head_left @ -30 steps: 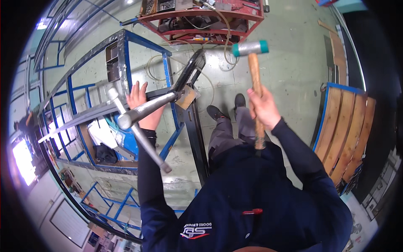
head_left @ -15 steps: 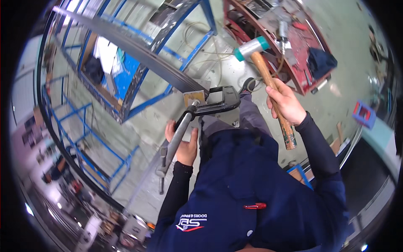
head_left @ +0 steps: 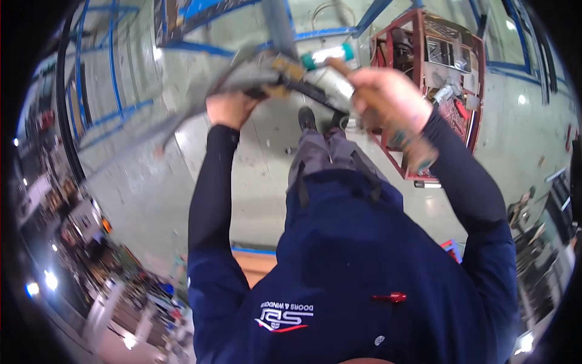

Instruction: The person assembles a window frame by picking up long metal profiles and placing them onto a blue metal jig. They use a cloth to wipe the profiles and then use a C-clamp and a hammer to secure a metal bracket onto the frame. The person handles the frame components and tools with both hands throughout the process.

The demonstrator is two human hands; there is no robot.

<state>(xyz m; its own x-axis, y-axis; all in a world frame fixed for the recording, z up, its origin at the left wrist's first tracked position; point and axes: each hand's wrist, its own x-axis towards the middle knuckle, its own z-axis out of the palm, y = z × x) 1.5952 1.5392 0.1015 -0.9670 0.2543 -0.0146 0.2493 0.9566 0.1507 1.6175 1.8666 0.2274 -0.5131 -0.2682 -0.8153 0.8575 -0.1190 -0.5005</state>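
Note:
My right hand (head_left: 397, 94) is closed round the wooden handle of a soft-faced mallet (head_left: 327, 56), which has a silver head and green faces. Smeared by motion, a metal screw clamp (head_left: 312, 92) lies across the front of my left hand (head_left: 229, 110). The left fingers curl behind the clamp and are partly hidden. The mallet head is close above the clamp's black frame; contact cannot be made out. A yellowish block (head_left: 280, 91) shows at the clamp, by the near end of a long grey metal profile (head_left: 279, 30).
Blue metal frame stands (head_left: 200, 48) stand ahead and to the left. To the right is a red tool cart (head_left: 418, 54) loaded with tools. A board with a blue edge (head_left: 251, 261) lies by my left side. Benches with clutter (head_left: 145, 303) fill the lower left.
Both hands have moved forward and up in view, away from my body. The mallet has come left, close to the clamp. The clamp has swung to lie more sideways, and my view has shifted.

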